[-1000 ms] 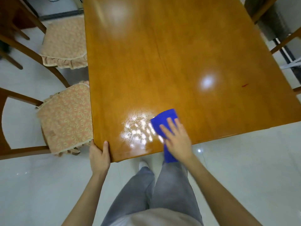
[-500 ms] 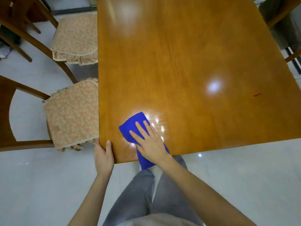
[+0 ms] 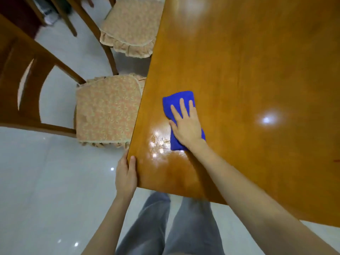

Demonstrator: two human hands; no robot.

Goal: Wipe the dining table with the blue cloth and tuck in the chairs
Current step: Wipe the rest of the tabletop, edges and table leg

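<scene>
A glossy orange-brown wooden dining table [image 3: 248,70] fills the right and top of the view. On it, near the left edge, lies a folded blue cloth [image 3: 175,102]. My right hand [image 3: 186,126] presses flat on the cloth with straight fingers. My left hand [image 3: 126,175] grips the table's near left corner, thumb on top. A damp shiny patch lies just left of the cloth. Two wooden chairs stand on the left, pulled out from the table: the near chair [image 3: 106,109] and the far chair [image 3: 128,26], both with floral seat cushions.
Pale glossy floor tiles [image 3: 46,190] spread to the left and below the table. My grey-trousered legs [image 3: 169,227] stand at the near table edge. More dark wooden chair legs [image 3: 70,19] show at the top left. A small red mark [image 3: 336,160] sits at the table's right.
My right hand has swept the cloth leftward along the near edge, then pushed it farther onto the table. My left hand kept its grip on the corner. The view has shifted right.
</scene>
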